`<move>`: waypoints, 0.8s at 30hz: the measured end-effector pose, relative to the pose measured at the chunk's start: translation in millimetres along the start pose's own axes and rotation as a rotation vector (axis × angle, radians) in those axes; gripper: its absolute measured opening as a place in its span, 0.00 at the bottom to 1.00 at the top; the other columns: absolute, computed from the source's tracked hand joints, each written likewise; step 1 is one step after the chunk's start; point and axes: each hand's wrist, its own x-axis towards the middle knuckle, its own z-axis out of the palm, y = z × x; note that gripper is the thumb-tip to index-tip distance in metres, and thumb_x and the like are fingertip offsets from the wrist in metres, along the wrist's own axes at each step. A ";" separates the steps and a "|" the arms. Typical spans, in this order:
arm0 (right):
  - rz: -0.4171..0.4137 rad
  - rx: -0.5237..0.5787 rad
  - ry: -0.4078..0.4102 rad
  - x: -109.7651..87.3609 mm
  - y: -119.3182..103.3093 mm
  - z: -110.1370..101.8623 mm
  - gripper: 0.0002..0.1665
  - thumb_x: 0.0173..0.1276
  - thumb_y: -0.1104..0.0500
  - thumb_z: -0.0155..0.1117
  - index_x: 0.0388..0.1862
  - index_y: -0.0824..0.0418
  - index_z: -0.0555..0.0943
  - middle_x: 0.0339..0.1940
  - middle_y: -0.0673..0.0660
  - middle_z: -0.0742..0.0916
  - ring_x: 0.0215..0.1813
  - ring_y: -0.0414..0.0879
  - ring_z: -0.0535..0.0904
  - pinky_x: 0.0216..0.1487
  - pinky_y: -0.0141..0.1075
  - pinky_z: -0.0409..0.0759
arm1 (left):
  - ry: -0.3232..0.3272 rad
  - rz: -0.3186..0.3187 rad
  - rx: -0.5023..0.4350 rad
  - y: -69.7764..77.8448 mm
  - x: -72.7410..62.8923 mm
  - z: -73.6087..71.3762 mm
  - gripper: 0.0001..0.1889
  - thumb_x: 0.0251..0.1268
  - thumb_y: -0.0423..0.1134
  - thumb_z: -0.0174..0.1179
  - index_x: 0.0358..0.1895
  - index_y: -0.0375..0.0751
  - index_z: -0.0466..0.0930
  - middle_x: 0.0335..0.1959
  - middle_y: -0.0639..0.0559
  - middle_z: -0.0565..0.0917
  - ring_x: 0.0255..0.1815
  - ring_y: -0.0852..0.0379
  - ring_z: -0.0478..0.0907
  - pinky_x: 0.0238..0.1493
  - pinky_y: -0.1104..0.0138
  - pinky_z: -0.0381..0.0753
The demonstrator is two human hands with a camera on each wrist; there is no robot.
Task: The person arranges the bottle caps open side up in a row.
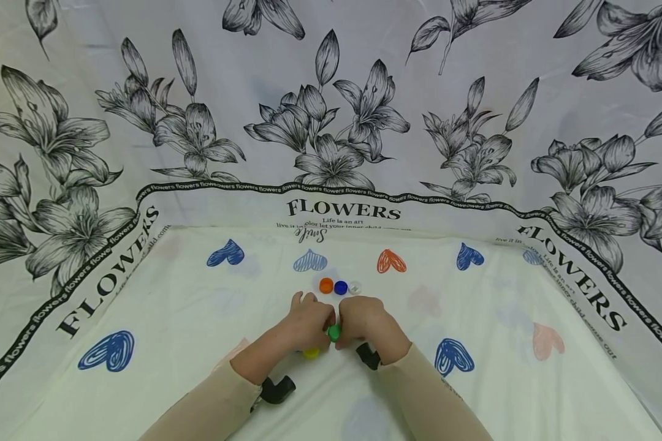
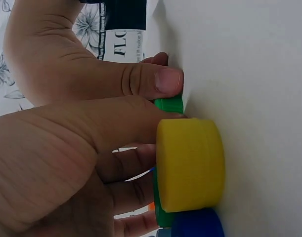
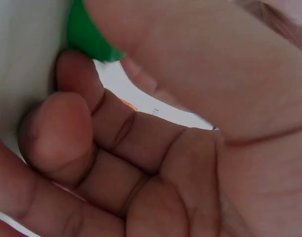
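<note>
Our forearms (image 1: pixel 198 401) converge from either side | our left hand (image 1: pixel 308 323) angles inward, back upward | our right hand (image 1: pixel 365 315) nearly meets it, fingers (image 3: pixel 59 133) curled.

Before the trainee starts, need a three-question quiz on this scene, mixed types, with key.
1. True or false: in the head view's row of three, the blue cap lies between the orange cap and the whitish cap.
2. Which colour of cap shows between the left hand and the right hand in the head view? A) red B) green C) black
3. Fill in: in the left wrist view, the cap that looks largest is ____.

Key: 1 true; 2 B, the green cap; 3 yellow.
</note>
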 end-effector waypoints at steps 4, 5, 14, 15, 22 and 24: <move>-0.032 0.037 -0.003 -1.3 2.5 -2.5 0.17 0.55 0.50 0.83 0.28 0.57 0.83 0.21 0.48 0.80 0.26 0.43 0.73 0.31 0.37 0.71 | 0.008 0.015 -0.015 -4.0 1.5 -0.4 0.06 0.57 0.36 0.73 0.34 0.48 0.84 0.24 0.60 0.75 0.42 0.53 0.66 0.69 0.36 0.48; -0.045 0.060 -0.011 -1.7 4.1 -3.8 0.16 0.56 0.51 0.82 0.27 0.57 0.84 0.20 0.48 0.80 0.25 0.43 0.73 0.30 0.37 0.70 | 0.010 0.018 -0.017 -5.2 1.9 -0.9 0.04 0.59 0.36 0.72 0.35 0.48 0.86 0.25 0.61 0.76 0.43 0.53 0.67 0.68 0.36 0.48; -0.079 0.198 -0.131 0.0 16.0 -12.6 0.12 0.73 0.56 0.68 0.30 0.61 0.85 0.17 0.52 0.76 0.23 0.43 0.70 0.30 0.36 0.67 | 0.043 0.000 -0.043 -9.2 5.7 -5.7 0.08 0.69 0.38 0.67 0.47 0.49 0.92 0.35 0.60 0.89 0.52 0.44 0.73 0.68 0.32 0.47; -0.075 0.193 -0.129 1.0 16.4 -12.7 0.13 0.74 0.55 0.67 0.31 0.61 0.85 0.17 0.52 0.76 0.23 0.43 0.71 0.31 0.36 0.67 | 0.062 0.002 -0.041 -9.8 6.0 -5.3 0.09 0.69 0.38 0.67 0.47 0.49 0.92 0.36 0.59 0.89 0.53 0.43 0.73 0.68 0.32 0.48; -0.110 0.235 -0.077 10.1 19.4 -10.7 0.15 0.80 0.53 0.59 0.36 0.60 0.85 0.17 0.51 0.76 0.23 0.43 0.71 0.32 0.35 0.68 | 0.132 -0.052 -0.066 -14.5 6.8 -9.3 0.07 0.70 0.40 0.66 0.42 0.46 0.93 0.35 0.59 0.89 0.51 0.47 0.76 0.67 0.31 0.50; -0.130 0.277 -0.072 12.0 20.4 -9.5 0.14 0.80 0.53 0.58 0.39 0.60 0.85 0.17 0.51 0.77 0.23 0.43 0.72 0.32 0.35 0.69 | 0.125 -0.100 -0.080 -18.0 8.1 -12.1 0.07 0.70 0.42 0.66 0.41 0.46 0.92 0.33 0.59 0.88 0.48 0.49 0.77 0.68 0.32 0.49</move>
